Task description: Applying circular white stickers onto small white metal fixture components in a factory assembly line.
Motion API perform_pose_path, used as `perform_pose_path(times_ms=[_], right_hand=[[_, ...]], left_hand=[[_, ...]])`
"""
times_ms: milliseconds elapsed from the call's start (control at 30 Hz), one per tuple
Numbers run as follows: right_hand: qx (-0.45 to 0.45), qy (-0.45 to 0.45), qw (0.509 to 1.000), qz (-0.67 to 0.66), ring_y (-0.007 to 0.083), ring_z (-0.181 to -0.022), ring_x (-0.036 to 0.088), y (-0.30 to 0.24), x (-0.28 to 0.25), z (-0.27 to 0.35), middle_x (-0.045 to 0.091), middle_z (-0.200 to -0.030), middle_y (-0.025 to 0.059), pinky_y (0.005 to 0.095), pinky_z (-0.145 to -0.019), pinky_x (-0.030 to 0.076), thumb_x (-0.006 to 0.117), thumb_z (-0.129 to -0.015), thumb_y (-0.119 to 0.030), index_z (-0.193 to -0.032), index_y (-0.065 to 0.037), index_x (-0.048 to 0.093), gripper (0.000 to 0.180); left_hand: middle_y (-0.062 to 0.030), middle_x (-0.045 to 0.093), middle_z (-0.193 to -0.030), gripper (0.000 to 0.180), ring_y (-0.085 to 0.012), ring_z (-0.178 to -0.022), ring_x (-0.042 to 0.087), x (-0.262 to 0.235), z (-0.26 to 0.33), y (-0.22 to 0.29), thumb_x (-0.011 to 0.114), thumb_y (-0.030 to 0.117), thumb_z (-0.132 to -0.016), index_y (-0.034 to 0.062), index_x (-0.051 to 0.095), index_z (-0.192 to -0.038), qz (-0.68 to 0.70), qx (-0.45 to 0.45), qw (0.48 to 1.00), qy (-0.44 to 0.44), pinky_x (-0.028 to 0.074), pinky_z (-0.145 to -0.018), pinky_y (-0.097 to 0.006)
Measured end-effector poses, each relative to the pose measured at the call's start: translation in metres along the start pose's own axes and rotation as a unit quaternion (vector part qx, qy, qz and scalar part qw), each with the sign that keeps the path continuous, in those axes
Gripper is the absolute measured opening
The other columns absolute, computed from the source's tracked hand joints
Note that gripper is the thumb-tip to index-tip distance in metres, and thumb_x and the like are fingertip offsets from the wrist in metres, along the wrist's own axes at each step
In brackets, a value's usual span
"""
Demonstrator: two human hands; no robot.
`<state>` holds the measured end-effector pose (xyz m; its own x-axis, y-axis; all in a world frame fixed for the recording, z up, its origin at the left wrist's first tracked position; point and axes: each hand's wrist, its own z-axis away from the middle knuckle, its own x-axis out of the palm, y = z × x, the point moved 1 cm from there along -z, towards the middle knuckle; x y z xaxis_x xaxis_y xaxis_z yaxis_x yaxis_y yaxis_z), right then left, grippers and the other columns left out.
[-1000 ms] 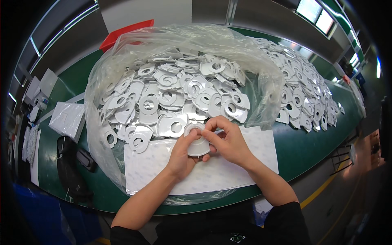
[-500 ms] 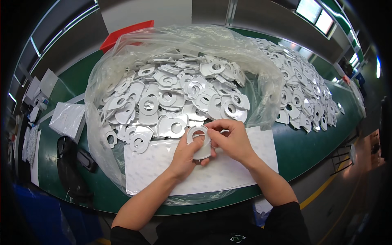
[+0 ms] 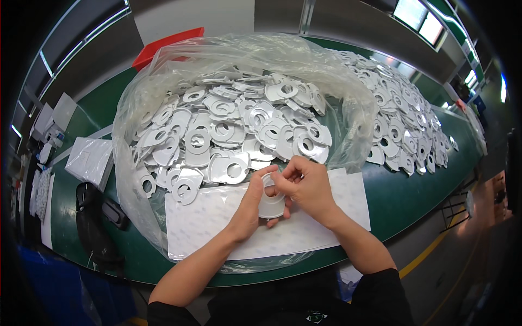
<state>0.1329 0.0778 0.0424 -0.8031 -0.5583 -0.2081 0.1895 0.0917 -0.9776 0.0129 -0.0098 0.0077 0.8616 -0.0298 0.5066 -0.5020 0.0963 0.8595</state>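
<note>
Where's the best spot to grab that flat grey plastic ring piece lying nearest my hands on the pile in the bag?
Pinch the flat grey plastic ring piece by its near outer rim, coming from above on your side; it lies flat on the pile with that edge exposed.

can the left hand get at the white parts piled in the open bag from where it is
Probably yes: the left hand sits just below the pile of white parts, the clear bag gapes open, though it holds a white ring part.

Head view, steeply down, close.
</note>
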Motion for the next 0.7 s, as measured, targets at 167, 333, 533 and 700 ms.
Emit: perform_pose_path(times_ms=[167,333,533,700], right_hand=[[-0.092,0.053,0.972,0.208,0.0172,-0.047,0.055,0.003,0.000,0.001,0.054,-0.054,0.0045,0.0310,-0.043,0.041,0.074,-0.070,-0.036,-0.065,-0.005,0.051,0.039],[-0.178,0.013,0.936,0.303,0.0181,-0.056,0.056,-0.005,-0.006,0.002,0.054,-0.057,0.0044,0.0310,-0.052,0.044,0.076,-0.067,-0.035,-0.073,-0.005,0.053,0.039],[-0.048,-0.110,0.984,0.133,0.0157,-0.056,0.061,-0.020,-0.019,0.002,0.061,-0.062,0.0068,0.0259,-0.056,0.047,0.071,-0.077,-0.018,-0.083,0.000,0.058,0.023],[-0.094,-0.050,0.983,0.149,0.0155,-0.054,0.061,-0.004,-0.015,0.000,0.061,-0.059,0.0084,0.0254,-0.053,0.046,0.065,-0.082,-0.019,-0.078,0.002,0.058,0.023]], left_hand=[[-0.0121,0.055,-0.098,0.076,-0.0165,-0.074,0.058,0.003,-0.001,0.002,0.011,0.067,-0.091,0.0109,0.016,-0.142,-0.029,-0.009,1.000,0.006,0.040,-0.049,-0.022],[-0.0129,0.054,-0.107,0.080,-0.0212,-0.072,0.059,0.002,-0.003,0.005,0.007,0.071,-0.087,0.0123,0.021,-0.140,-0.005,-0.033,0.999,0.041,0.038,-0.045,-0.025],[-0.0167,0.058,-0.090,0.082,-0.0222,-0.069,0.061,-0.006,-0.004,0.005,0.010,0.072,-0.087,0.0103,0.019,-0.140,0.068,-0.046,0.997,0.013,0.038,-0.042,-0.025],[-0.0169,0.059,-0.084,0.081,-0.0224,-0.065,0.060,-0.006,-0.005,0.008,0.010,0.071,-0.087,0.0101,0.020,-0.139,0.099,-0.065,0.993,-0.015,0.037,-0.041,-0.025]])
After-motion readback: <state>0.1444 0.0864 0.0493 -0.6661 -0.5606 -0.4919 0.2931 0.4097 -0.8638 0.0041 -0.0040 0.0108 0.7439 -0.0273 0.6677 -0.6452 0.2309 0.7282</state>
